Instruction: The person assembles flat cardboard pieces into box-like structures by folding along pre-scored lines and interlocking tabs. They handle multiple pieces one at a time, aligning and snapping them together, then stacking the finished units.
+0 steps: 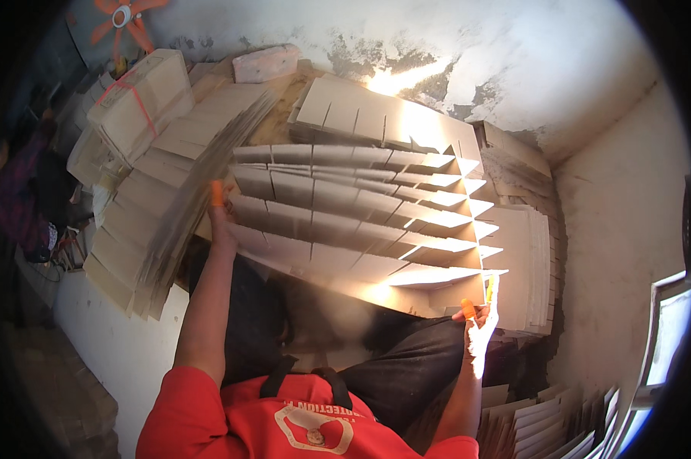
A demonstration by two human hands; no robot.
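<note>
We hold a fanned set of slotted cardboard dividers [353, 222] across the middle, left hand [221, 223] pinching its nine o'clock end, right hand [479, 325] gripping the five o'clock corner. Risk, we judge: the interlocked strips could slip apart, since only the two ends are supported. Cardboard stacks [143, 138] crowd ten o'clock.

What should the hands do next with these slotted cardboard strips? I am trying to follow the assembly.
Probably press the upright strip at the right end down into its slots. The left hand steadies the left ends of the cardboard strips, while the right hand holds the narrow strip at their fanned right ends, seemingly not yet fully seated.
</note>
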